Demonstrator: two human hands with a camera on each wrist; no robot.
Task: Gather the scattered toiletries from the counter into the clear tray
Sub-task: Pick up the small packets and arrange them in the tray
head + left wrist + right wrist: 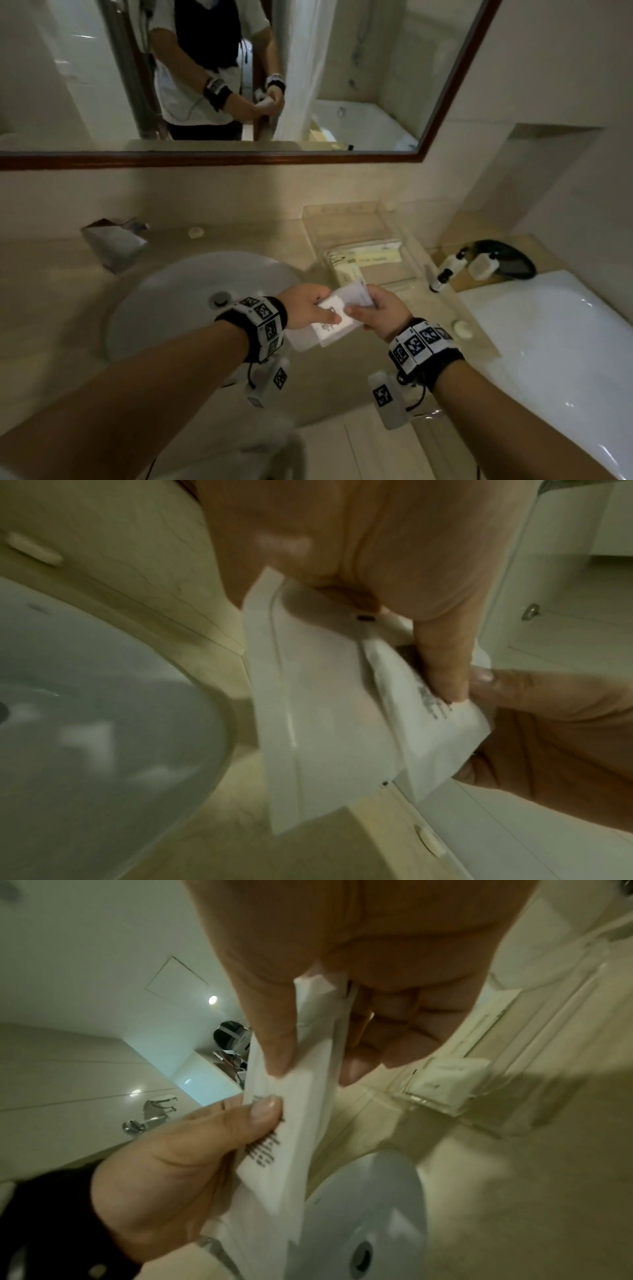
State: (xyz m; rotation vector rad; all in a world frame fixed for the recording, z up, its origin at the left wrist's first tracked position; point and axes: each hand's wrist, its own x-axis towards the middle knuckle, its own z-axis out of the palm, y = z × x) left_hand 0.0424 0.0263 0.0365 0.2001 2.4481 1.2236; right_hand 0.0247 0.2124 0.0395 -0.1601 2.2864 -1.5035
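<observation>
Both hands hold a small stack of flat white toiletry packets (pixel 337 313) above the counter, between the sink and the clear tray (pixel 404 236). My left hand (pixel 325 308) pinches the stack from the left, its thumb (pixel 445 674) lying on the printed packet (pixel 428 723). My right hand (pixel 363 305) pinches the other end, thumb (pixel 277 1053) on top and fingers underneath. A larger plain packet (pixel 318 710) sits under the printed one. The tray (pixel 534 1047) holds several pale packets (pixel 363 255).
A white sink basin (pixel 178 301) lies left of the hands, with a chrome faucet (pixel 114 241) behind it. Round soaps (pixel 196 232) (pixel 462 329) rest on the counter. Small black-capped bottles (pixel 448 265) lie by a dark dish (pixel 513 265) at the right. A bathtub rim (pixel 548 342) borders the counter.
</observation>
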